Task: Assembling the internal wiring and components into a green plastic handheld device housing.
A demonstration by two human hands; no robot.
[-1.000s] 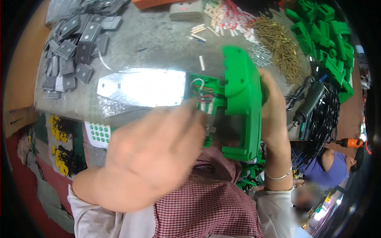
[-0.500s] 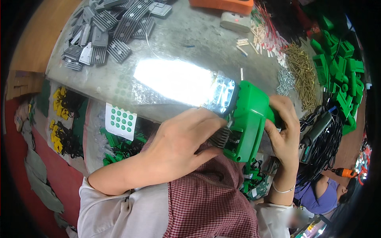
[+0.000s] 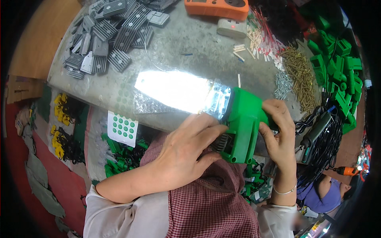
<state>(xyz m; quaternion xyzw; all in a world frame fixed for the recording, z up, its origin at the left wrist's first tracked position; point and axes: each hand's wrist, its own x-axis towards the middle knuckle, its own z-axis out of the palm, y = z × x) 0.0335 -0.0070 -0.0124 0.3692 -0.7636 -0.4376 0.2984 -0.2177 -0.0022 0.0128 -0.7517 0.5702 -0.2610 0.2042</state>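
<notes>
Both hands held a green plastic lamp housing [image 3: 243,123] at the table's near edge: the left hand [image 3: 186,152] curled its fingers around the ribbed near-left side, the right hand [image 3: 278,133] gripped the right side.

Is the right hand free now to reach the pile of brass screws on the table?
Probably not yet. The right hand grips the green lamp housing, so it is occupied. The brass screws lie just beyond it, with nothing visible in between.
</notes>
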